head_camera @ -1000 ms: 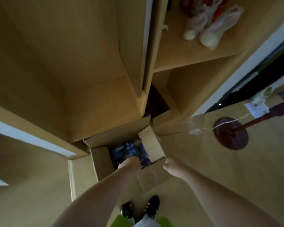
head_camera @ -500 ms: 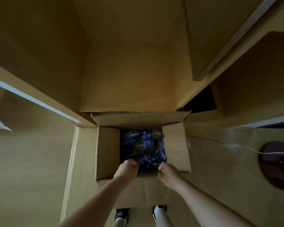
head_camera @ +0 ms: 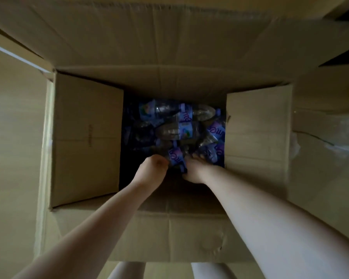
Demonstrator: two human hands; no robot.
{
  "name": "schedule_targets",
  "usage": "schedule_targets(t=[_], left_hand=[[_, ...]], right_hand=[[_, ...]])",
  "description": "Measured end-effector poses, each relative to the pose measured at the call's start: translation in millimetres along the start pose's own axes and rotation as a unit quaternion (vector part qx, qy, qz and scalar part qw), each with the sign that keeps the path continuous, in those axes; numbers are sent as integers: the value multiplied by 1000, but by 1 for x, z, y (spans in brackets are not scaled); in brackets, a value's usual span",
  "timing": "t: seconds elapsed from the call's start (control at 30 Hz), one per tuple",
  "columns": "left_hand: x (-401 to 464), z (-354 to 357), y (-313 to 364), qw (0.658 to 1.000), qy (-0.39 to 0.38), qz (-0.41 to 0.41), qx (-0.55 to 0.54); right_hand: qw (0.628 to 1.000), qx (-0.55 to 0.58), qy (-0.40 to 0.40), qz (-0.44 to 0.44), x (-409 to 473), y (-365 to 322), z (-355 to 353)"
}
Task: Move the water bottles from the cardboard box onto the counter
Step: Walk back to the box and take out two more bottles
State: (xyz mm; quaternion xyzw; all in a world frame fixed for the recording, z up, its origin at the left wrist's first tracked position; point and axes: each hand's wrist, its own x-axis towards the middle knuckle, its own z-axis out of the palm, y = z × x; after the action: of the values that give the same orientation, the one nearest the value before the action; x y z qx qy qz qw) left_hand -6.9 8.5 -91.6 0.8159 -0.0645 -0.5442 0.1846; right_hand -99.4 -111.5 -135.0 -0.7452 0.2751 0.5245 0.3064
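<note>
Lying between left hand [head_camera: 152, 170] and right hand [head_camera: 193, 170]: water bottle [head_camera: 176, 159], boxed.

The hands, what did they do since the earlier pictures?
Both went down into the cardboard box. The left hand and right hand now close around one water bottle near the front. The other bottles stay piled inside.

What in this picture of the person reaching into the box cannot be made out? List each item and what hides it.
- Number of bottles: head view, jumbled heap in deep shadow.
- Box floor: covered by the bottles.
- Fingertips of the left hand and right hand: buried among bottles, so the grip is unclear.
- Counter: outside the frame.
- Label wording: blurred.
</note>
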Motion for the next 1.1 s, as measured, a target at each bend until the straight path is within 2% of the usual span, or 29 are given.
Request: schedule_targets(t=[0.1, 0.23, 0.43, 0.53, 0.63, 0.8, 0.87, 1.0, 1.1], left_hand=[[20, 15, -7, 1000, 11, 1, -20], [31, 24, -10, 998, -9, -20, -59], [34, 29, -10, 997, -28, -22, -64], [37, 27, -15, 998, -16, -25, -56], [33, 25, -19, 998, -2, -37, -48], [13, 11, -12, 992, 15, -69, -109], [1, 3, -5, 989, 12, -58, -132], [-23, -20, 10, 991, 15, 25, -128], [-39, -34, 20, 982, -9, 54, -180]], right_hand=[[994, -107, -17, -10, 30, 5, 15], [961, -274, 8, -34, 57, 15, 23], [962, -267, 55, 7, 76, 14, 23], [963, -256, 86, -3, 67, 6, 20], [972, -184, 136, -45, 47, -3, 2], [972, 61, 200, -106, 9, -22, -43], [959, 151, 199, -135, -8, -29, -58], [925, 266, 211, -172, -41, -38, -83], [888, 370, 185, -201, -66, -43, -94]])
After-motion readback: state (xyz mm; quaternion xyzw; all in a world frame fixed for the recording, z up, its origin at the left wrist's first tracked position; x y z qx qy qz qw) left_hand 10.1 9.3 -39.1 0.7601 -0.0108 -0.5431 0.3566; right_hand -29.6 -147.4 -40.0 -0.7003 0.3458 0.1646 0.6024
